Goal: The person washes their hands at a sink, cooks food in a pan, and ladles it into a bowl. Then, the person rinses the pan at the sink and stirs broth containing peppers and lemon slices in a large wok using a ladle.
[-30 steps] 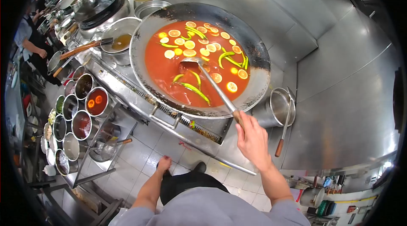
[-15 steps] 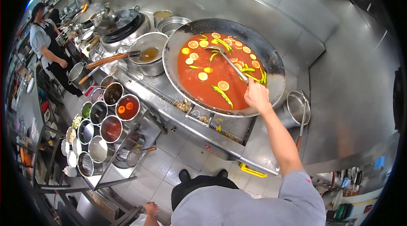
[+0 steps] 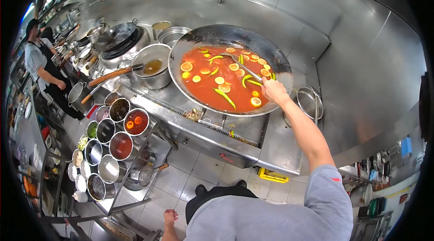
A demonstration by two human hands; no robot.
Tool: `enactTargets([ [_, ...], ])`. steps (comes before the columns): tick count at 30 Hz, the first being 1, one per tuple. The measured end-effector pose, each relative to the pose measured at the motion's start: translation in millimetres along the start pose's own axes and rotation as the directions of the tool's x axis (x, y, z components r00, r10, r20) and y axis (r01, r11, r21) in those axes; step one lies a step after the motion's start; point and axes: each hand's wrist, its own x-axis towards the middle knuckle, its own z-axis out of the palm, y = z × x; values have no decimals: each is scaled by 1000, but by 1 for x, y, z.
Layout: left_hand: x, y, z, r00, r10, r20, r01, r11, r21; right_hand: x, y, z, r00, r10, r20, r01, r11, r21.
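My right hand (image 3: 274, 91) is wrapped round the handle of a long metal ladle (image 3: 246, 69) over the right part of a very large wok (image 3: 226, 34). The ladle's head lies in the red broth (image 3: 199, 80), near its far side. Citrus slices (image 3: 224, 88) and long green peppers (image 3: 224, 98) float in the broth. My left hand (image 3: 170, 216) hangs low beside my body, above the tiled floor, with its fingers curled; whether anything small is in it is hidden.
Left of the wok stand a pot with brown liquid (image 3: 153, 66) and a dark wok (image 3: 115, 37). Metal containers (image 3: 122, 146) fill a rack at lower left. A metal pot (image 3: 309, 101) stands right. Another person (image 3: 43, 71) is at far left.
The ladle and my right hand have moved away from me, toward the wok's far side. The peppers and slices have shifted in the broth. My left hand has dropped lower, and the view has shifted.
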Motion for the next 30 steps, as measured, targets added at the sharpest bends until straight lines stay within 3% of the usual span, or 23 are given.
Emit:
enactTargets([
  [6,14,19,-4,1000,5,22,-7,998,63,-44,22,-20,997,-56,49,53,997,49],
  [10,34,33,-1,997,-10,80,-1,990,141,-84,28,-42,994,26,108,-31,998,46],
  [20,69,83,27,983,53,175,-94,967,239,-153,25,-117,975,59,216,-88,988,128],
  [22,67,95,31,982,65,175,-110,959,260,-159,14,-142,936,140,323,-185,976,112],
  [30,54,97,26,986,66,156,-112,942,315,-163,18,-170,919,67,388,-134,980,147],
])
